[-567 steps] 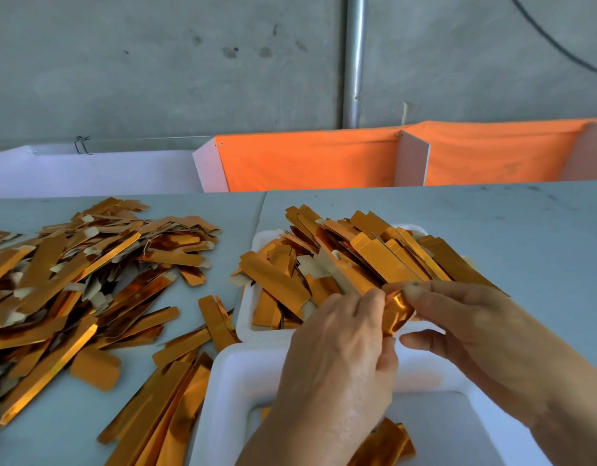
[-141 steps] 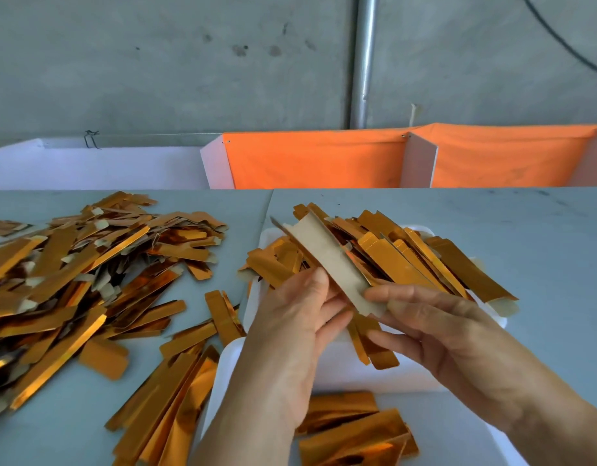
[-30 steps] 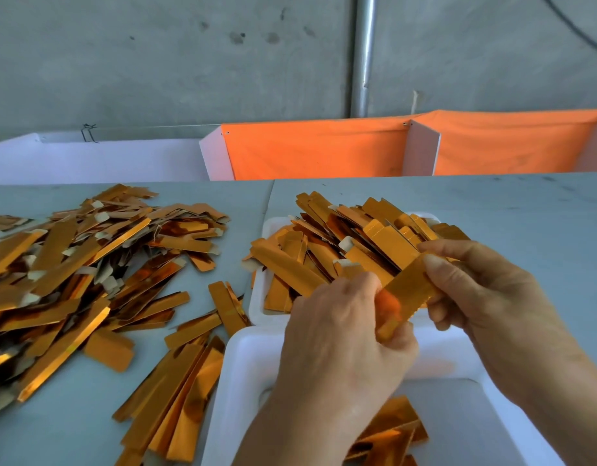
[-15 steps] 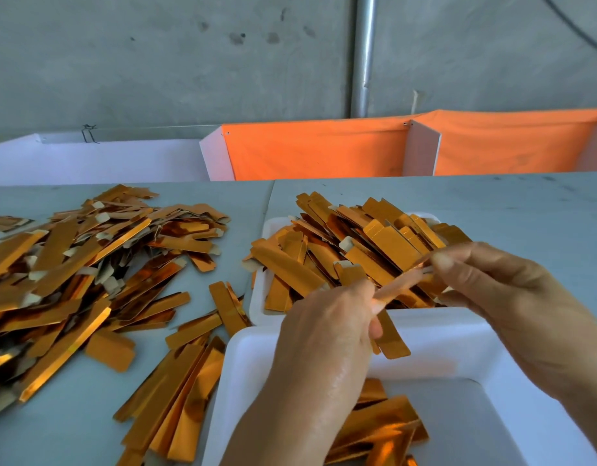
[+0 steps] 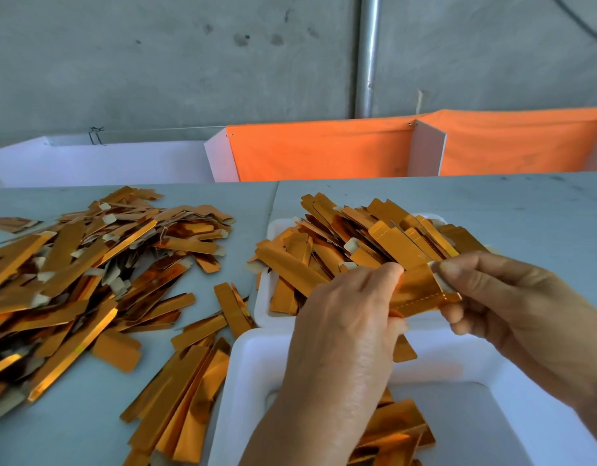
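Observation:
Both hands hold one gold foil card strip (image 5: 421,294) above the near white tray (image 5: 253,371). My left hand (image 5: 344,331) grips its left end, fingers curled round it. My right hand (image 5: 502,297) pinches its right end at a pale tab, thumb on top. The strip shows a dotted fold line along its length. Behind the hands, a far white tray (image 5: 263,297) is heaped with several more gold strips (image 5: 357,243). Folded gold pieces (image 5: 394,428) lie in the near tray, partly hidden by my left forearm.
A large loose pile of gold strips (image 5: 75,270) covers the grey table (image 5: 542,210) at left, with more strips (image 5: 186,391) beside the near tray. White and orange partitions (image 5: 324,149) stand along the table's far edge before a concrete wall.
The strip was edge-on between my hands half a second ago; it now faces me flat. A second strip still hangs below my left hand. Both hands have drawn slightly closer.

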The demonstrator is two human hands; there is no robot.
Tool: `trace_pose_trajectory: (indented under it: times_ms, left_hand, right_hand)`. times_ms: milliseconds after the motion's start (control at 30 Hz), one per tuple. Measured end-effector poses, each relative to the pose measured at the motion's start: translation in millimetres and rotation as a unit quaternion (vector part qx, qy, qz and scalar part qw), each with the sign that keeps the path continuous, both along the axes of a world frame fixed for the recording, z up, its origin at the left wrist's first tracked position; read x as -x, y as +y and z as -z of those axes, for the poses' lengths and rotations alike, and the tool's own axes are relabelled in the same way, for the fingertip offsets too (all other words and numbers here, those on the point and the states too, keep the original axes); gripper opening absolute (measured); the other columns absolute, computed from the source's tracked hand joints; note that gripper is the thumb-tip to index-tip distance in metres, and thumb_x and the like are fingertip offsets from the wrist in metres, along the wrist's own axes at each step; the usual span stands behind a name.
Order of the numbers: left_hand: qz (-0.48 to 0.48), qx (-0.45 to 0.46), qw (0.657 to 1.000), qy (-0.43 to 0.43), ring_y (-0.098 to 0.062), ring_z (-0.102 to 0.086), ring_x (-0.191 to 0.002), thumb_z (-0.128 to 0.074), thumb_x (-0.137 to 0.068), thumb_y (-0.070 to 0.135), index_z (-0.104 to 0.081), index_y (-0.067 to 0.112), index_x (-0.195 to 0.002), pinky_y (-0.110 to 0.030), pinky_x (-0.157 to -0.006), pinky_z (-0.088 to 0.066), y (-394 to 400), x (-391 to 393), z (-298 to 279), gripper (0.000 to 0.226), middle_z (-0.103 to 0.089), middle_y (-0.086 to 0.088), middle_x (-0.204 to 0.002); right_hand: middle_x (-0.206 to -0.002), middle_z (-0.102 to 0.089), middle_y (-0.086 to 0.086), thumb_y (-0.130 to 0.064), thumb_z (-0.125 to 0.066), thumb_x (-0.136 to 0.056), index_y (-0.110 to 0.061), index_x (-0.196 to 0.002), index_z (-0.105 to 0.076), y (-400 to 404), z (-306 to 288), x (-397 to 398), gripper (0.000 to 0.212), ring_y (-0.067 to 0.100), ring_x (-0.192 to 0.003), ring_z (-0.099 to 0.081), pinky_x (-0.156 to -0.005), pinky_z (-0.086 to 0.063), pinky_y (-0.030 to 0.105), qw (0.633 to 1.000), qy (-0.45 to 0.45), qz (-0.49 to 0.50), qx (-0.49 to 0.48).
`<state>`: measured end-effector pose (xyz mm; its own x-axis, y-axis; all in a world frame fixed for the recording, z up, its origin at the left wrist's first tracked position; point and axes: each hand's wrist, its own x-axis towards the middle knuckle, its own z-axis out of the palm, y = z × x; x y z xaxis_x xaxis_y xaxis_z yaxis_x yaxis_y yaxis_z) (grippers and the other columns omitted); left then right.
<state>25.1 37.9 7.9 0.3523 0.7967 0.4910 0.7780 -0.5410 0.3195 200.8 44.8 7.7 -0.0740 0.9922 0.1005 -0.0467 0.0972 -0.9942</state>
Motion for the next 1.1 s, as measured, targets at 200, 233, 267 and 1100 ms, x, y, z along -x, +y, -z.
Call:
trace_pose_trajectory:
  times_ms: [200, 233, 267, 1100]
  left_hand:
    - [0.017, 0.014, 0.998, -0.065, -0.003, -0.044, -0.126, -0.059, -0.088, 0.035, -0.039, 0.032, -0.142, -0.004, -0.090, -0.019, -0.7, 1.5, -1.5, 0.057, -0.051, 0.017, -0.136]
    - [0.024, 0.023, 0.997, -0.066, -0.002, -0.042, -0.127, -0.058, -0.089, 0.035, -0.039, 0.032, -0.142, 0.000, -0.088, -0.016, -1.2, 2.1, -3.3, 0.057, -0.050, 0.018, -0.137]
    - [0.033, 0.031, 0.997, -0.063, -0.001, -0.042, -0.127, -0.058, -0.089, 0.034, -0.039, 0.032, -0.142, 0.001, -0.087, -0.016, -1.8, 2.5, -3.7, 0.057, -0.050, 0.018, -0.137]
    - [0.059, 0.081, 0.988, -0.121, 0.019, -0.047, -0.104, -0.066, -0.084, 0.033, -0.053, 0.039, -0.130, -0.002, -0.089, -0.037, -3.8, 9.1, -2.5, 0.048, -0.057, 0.031, -0.115]
  right_hand:
    - [-0.058, -0.061, 0.009, -0.044, -0.095, -0.027, -0.012, -0.079, -0.076, -1.6, -5.3, -0.4, 0.064, 0.012, -0.049, -0.061, -0.046, -0.051, 0.019, 0.995, 0.074, -0.037, 0.048]
    - [-0.058, -0.061, 0.009, -0.044, -0.096, -0.025, -0.013, -0.079, -0.076, -1.7, -6.0, -0.5, 0.066, 0.012, -0.049, -0.061, -0.046, -0.052, 0.019, 0.995, 0.078, -0.041, 0.053]
    - [-0.058, -0.061, 0.010, -0.043, -0.096, -0.024, -0.012, -0.079, -0.076, -1.6, -6.5, -1.1, 0.066, 0.013, -0.050, -0.061, -0.046, -0.052, 0.020, 0.994, 0.080, -0.049, 0.059]
    - [-0.063, -0.058, 0.014, -0.017, -0.073, -0.064, -0.013, -0.076, -0.071, -0.2, -4.1, -4.6, 0.013, 0.016, -0.051, -0.056, -0.046, -0.050, 0.021, 0.988, 0.084, -0.087, 0.094]
